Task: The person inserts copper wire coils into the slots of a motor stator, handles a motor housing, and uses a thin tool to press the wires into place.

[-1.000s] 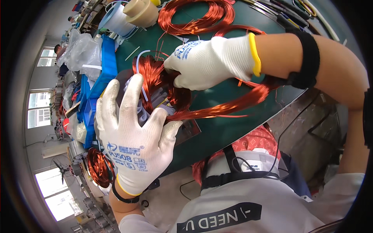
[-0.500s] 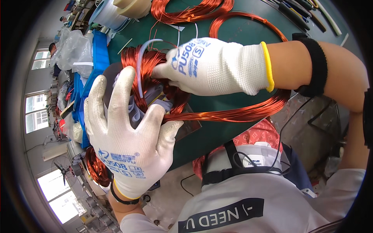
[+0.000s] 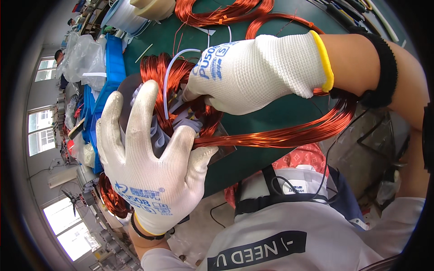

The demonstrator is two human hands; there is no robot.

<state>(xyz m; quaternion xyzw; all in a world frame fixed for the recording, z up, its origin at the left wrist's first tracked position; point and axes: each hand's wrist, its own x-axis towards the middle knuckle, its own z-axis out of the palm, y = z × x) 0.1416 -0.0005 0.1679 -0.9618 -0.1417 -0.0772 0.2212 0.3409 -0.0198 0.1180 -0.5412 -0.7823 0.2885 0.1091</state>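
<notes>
My left hand (image 3: 151, 174), in a white glove, lies spread over a rounded workpiece lined with pale lavender strips (image 3: 158, 137). Its fingers are apart, its thumb beside a long loop of copper wire (image 3: 280, 141). My gloved right hand (image 3: 246, 74) reaches in from the right, fingers curled down among the copper windings (image 3: 156, 67) at the workpiece's opening. The fingertips are partly hidden, so what they pinch does not show. A thin pale sleeve tube (image 3: 167, 81) arches over the windings between both hands. The wire loop runs out to the right and back beneath my right wrist.
Further copper coils (image 3: 217, 16) lie on the green tabletop (image 3: 153, 38) at the back. Hand tools (image 3: 343, 16) are at the far right. A blue bin (image 3: 115, 63) with plastic bags stands left, near white and tan spools (image 3: 124, 18). Another copper bundle (image 3: 110, 196) hangs below.
My right hand has shifted slightly to the right and its wrist has turned. The wire loop now bulges farther right and lower. The sleeve tube has tilted rightward; my left hand has barely moved.
</notes>
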